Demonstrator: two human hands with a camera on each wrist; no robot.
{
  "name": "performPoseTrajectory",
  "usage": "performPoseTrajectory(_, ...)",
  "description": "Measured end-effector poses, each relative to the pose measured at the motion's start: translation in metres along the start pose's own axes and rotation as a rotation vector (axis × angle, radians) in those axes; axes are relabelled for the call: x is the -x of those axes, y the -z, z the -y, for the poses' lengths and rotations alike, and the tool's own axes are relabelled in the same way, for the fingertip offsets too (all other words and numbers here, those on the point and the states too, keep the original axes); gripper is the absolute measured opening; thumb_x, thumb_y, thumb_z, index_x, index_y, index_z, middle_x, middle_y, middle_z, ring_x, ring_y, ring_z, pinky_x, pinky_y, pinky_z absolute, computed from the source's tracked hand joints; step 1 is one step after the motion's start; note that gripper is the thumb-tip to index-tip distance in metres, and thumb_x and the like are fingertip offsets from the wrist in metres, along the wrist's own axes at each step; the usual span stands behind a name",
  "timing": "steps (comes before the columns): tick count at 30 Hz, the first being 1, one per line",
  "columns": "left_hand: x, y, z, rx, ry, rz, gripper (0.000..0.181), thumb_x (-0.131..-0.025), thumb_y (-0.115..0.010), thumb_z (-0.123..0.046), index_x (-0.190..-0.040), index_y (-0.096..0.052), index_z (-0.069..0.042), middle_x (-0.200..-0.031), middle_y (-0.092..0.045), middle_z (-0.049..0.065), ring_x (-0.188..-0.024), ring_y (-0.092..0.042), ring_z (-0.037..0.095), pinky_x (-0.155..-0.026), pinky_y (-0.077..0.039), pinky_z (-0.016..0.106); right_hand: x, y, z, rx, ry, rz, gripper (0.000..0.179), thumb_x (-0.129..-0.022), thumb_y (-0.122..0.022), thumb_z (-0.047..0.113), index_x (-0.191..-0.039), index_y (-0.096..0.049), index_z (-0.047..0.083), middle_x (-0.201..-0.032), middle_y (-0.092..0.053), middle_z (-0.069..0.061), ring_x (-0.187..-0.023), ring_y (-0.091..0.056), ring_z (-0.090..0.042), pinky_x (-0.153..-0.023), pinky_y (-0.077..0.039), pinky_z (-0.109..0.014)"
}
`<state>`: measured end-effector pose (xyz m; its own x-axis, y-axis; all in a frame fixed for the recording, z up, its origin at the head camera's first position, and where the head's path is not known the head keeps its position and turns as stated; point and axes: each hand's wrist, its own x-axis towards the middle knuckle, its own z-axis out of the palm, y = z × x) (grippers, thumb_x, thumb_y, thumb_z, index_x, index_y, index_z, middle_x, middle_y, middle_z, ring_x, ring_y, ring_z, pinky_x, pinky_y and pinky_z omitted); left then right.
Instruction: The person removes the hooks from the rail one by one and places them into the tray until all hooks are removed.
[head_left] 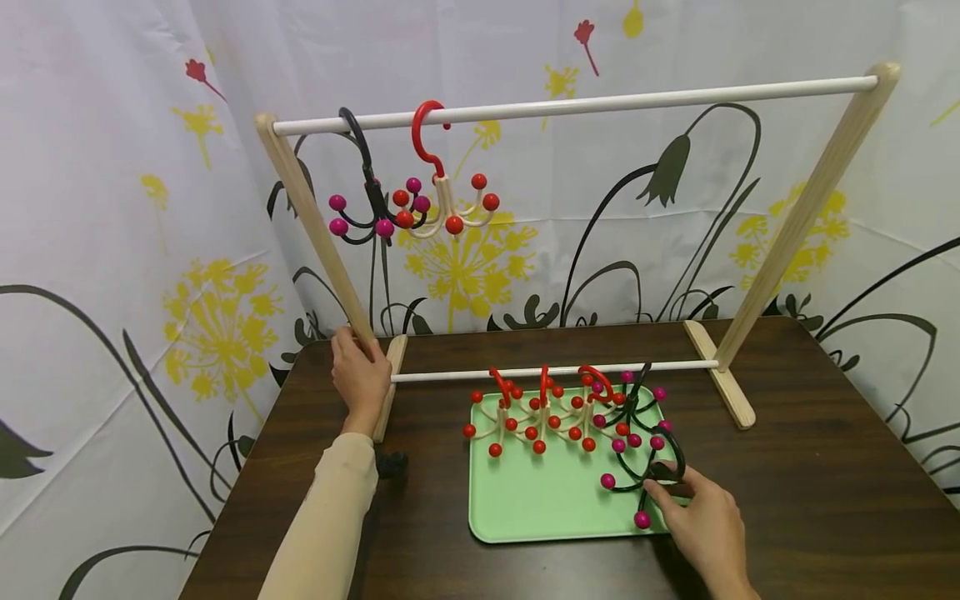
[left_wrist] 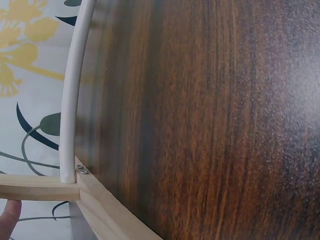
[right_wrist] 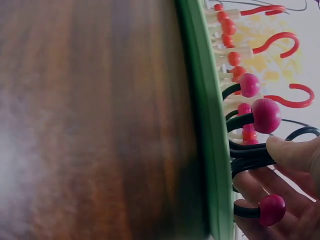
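**Indoor setup corner, home or lab unclear**

You're at a dark brown wood-grain table [head_left: 810, 492] by a white fabric curtain [head_left: 540, 183] printed with yellow, red and grey-green flowers [head_left: 223, 325], kinda homey. But that pale wooden rack with white rods [head_left: 577, 106] and your light-green rectangular tray [head_left: 540, 504] look more like a tabletop demo station.

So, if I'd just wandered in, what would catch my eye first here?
Probably the wooden rack on the dark table, with a black hanger and a red-hooked hanger near the left end of its top rod. Next, the light green tray in front, with more ball-tipped hangers toward its back. At its right side, the right hand's fingers hold a pink-balled hanger.
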<state>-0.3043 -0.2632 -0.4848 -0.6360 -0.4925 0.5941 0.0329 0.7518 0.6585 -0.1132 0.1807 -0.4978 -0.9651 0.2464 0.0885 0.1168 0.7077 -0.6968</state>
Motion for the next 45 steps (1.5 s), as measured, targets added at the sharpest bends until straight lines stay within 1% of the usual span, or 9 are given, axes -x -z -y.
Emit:
performPoseTrajectory(7, -0.002, 0.001, 0.002, -0.016, 0.004, -0.006, 0.026, -0.09, -0.064, -0.014, -0.109, -0.051, -0.003, -0.098, -0.052, 0.019, -0.078, -0.057, 0.047, -0.067, -0.043, 0.06, 0.002, -0.006, -0.001, -0.001, 0.02, -0.064, 0.027, -0.082, -0.08, 0.029, -0.107, -0.074, 0.019, -0.086, -0.075, -0.004, -0.093, -0.067, -0.038, -0.061, -0.045, -0.048)
performPoseTrajectory(15, -0.002, 0.002, 0.0, -0.016, 0.02, 0.007, 0.026, -0.09, -0.064, -0.014, -0.109, -0.05, -0.003, -0.099, -0.052, 0.019, -0.079, -0.057, 0.045, -0.068, -0.042, 0.06, 0.003, 0.005, -0.003, -0.003, 0.02, -0.013, 0.032, -0.084, -0.078, 0.024, -0.114, -0.072, 0.014, -0.091, -0.075, -0.01, -0.09, -0.069, -0.035, -0.07, -0.048, -0.051)
performPoseTrajectory(19, -0.003, 0.002, 0.0, -0.014, 0.01, 0.015, 0.026, -0.091, -0.063, -0.014, -0.11, -0.05, -0.003, -0.1, -0.052, 0.019, -0.079, -0.057, 0.045, -0.067, -0.042, 0.06, 0.004, 0.022, -0.003, -0.029, 0.063, -0.049, 0.027, -0.085, -0.076, 0.011, -0.112, -0.072, 0.009, -0.096, -0.074, -0.01, -0.085, -0.071, -0.022, -0.072, -0.053, -0.034)
performPoseTrajectory(22, -0.004, 0.002, 0.001, -0.017, 0.001, 0.003, 0.025, -0.091, -0.063, -0.014, -0.109, -0.05, -0.003, -0.099, -0.052, 0.019, -0.078, -0.057, 0.046, -0.067, -0.043, 0.06, 0.001, 0.038, 0.0, -0.07, 0.11, -0.154, 0.023, -0.085, -0.075, 0.004, -0.107, -0.074, 0.008, -0.097, -0.074, -0.007, -0.079, -0.067, -0.001, -0.067, -0.049, -0.014)
performPoseTrajectory(24, -0.005, 0.002, 0.001, -0.019, 0.002, -0.005, 0.025, -0.09, -0.063, -0.013, -0.109, -0.05, -0.003, -0.099, -0.052, 0.019, -0.078, -0.057, 0.046, -0.066, -0.043, 0.06, -0.005, 0.051, 0.006, -0.106, 0.145, -0.226, 0.022, -0.084, -0.075, 0.002, -0.105, -0.074, 0.008, -0.095, -0.075, -0.007, -0.075, -0.063, 0.008, -0.065, -0.045, -0.008)
performPoseTrajectory(29, -0.004, 0.002, -0.001, -0.016, 0.008, 0.009, 0.026, -0.09, -0.064, -0.014, -0.11, -0.05, -0.004, -0.099, -0.052, 0.019, -0.079, -0.057, 0.045, -0.067, -0.043, 0.06, -0.021, 0.079, 0.034, -0.168, 0.301, -0.288, 0.022, -0.083, -0.076, 0.003, -0.104, -0.074, 0.007, -0.09, -0.074, -0.007, -0.074, -0.061, 0.014, -0.065, -0.045, -0.007)
performPoseTrajectory(34, -0.002, 0.002, -0.003, -0.003, 0.008, 0.02, 0.026, -0.09, -0.063, -0.014, -0.11, -0.051, -0.002, -0.1, -0.052, 0.019, -0.08, -0.057, 0.045, -0.068, -0.042, 0.06, -0.042, 0.091, 0.078, -0.161, 0.521, -0.181, 0.029, -0.083, -0.077, 0.004, -0.111, -0.073, 0.01, -0.089, -0.074, 0.0, -0.078, -0.065, 0.004, -0.069, -0.047, -0.009)
performPoseTrajectory(39, -0.001, 0.002, -0.002, -0.012, 0.007, 0.004, 0.025, -0.091, -0.063, -0.014, -0.109, -0.051, -0.003, -0.099, -0.052, 0.019, -0.078, -0.057, 0.045, -0.067, -0.042, 0.06, -0.067, 0.087, 0.131, -0.105, 0.706, -0.055, 0.034, -0.085, -0.076, 0.007, -0.119, -0.069, 0.01, -0.102, -0.072, 0.0, -0.086, -0.068, -0.011, -0.073, -0.055, -0.027)
performPoseTrajectory(45, -0.001, 0.001, -0.001, -0.015, 0.005, 0.01, 0.024, -0.091, -0.063, -0.014, -0.109, -0.051, -0.003, -0.098, -0.052, 0.019, -0.078, -0.057, 0.046, -0.067, -0.042, 0.06, -0.103, 0.078, 0.189, -0.08, 0.825, 0.021, 0.04, -0.09, -0.072, 0.019, -0.128, -0.064, 0.009, -0.12, -0.068, -0.006, -0.108, -0.064, -0.023, -0.087, -0.05, -0.042)
